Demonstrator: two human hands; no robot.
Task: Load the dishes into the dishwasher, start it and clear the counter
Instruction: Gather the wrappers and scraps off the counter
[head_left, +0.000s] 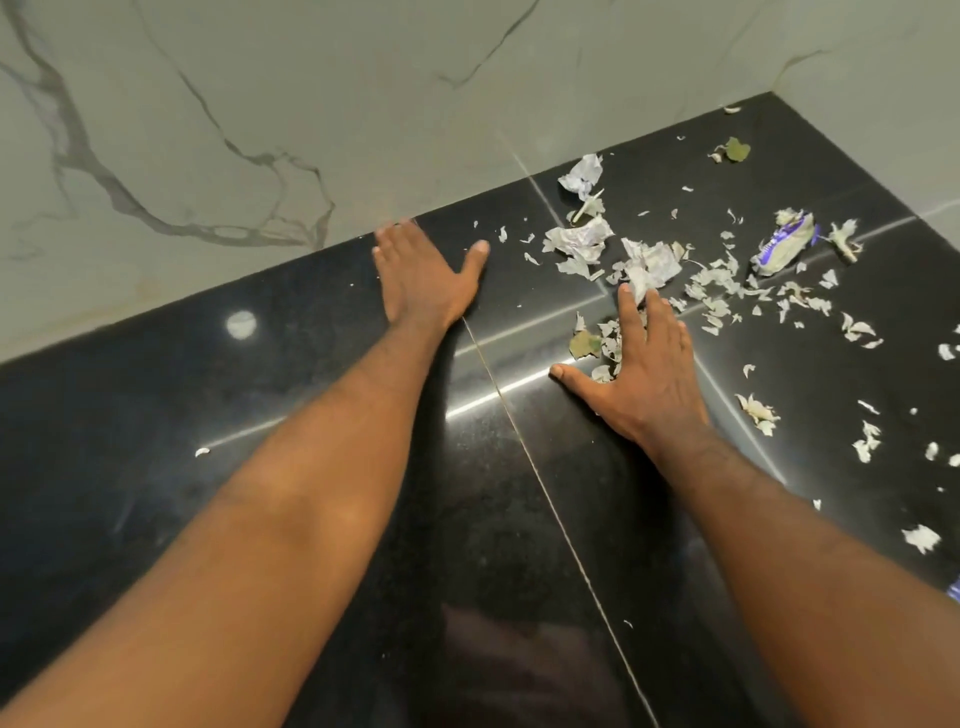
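Observation:
Both my hands lie flat on the black stone counter (260, 415). My left hand (421, 275) rests palm down near the back wall, fingers straight and blurred at the tips. My right hand (644, 364) presses palm down on the near edge of a heap of pale peel scraps (717, 291), its fingers touching crumpled white paper (649, 265). More crumpled paper (579, 239) lies between the two hands, nearer the wall. A purple and white wrapper (784, 244) sits to the right among the scraps. Neither hand holds anything.
A grey marble wall (311, 104) backs the counter and turns a corner at the upper right. Scattered peel bits (867, 441) reach toward the right edge. A dried leaf (737, 150) lies near the corner. A thin seam (545, 499) crosses the counter.

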